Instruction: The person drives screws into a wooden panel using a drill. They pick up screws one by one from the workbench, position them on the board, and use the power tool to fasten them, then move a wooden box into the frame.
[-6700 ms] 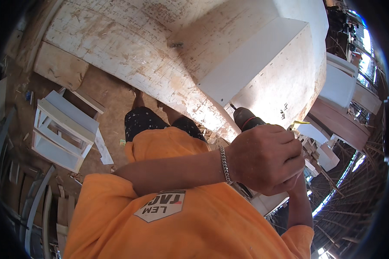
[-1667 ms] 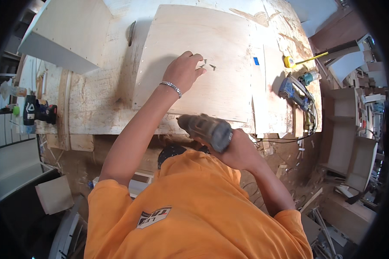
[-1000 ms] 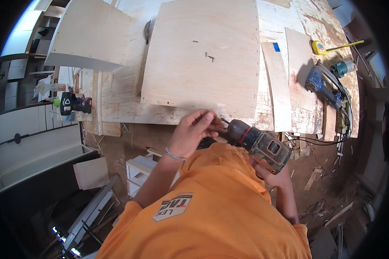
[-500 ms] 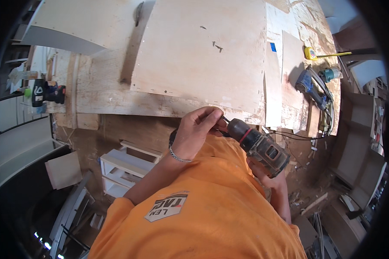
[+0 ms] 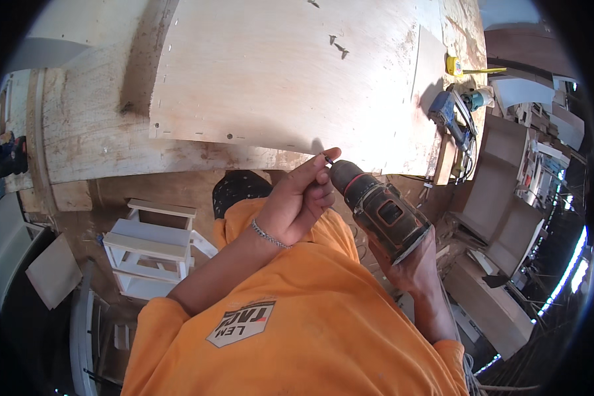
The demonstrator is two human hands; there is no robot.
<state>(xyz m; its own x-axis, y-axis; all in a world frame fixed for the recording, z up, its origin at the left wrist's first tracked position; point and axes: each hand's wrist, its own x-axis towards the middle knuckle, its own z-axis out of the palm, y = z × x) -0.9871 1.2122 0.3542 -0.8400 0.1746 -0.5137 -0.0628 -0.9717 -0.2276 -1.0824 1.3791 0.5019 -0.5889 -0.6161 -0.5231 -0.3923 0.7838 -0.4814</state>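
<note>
My right hand point(image 5: 409, 261) is wrapped round the handle of a dark cordless drill point(image 5: 391, 212), which points up and left. At the tip of its chuck, my left hand point(image 5: 296, 201) pinches a small dark screw point(image 5: 329, 160) between thumb and forefinger; the other fingers are curled in. Both hands are just off the near edge of a pale plywood panel point(image 5: 257, 79) lying on the workbench point(image 5: 79, 148). Several small dark screws point(image 5: 341, 50) lie on the panel. The drill's handle is mostly hidden.
A blue nail gun point(image 5: 447, 112) and a yellow tape measure point(image 5: 453, 65), partly pulled out, lie at the bench's right. Another power tool point(image 5: 5, 162) is at the far left. A white wooden frame point(image 5: 148, 247) stands on the floor, and cabinet boxes point(image 5: 498, 178) stand at right.
My view has shifted right and closer to the bench. My hands and the drill have come up to the panel's near edge, the left still pinching at the chuck.
</note>
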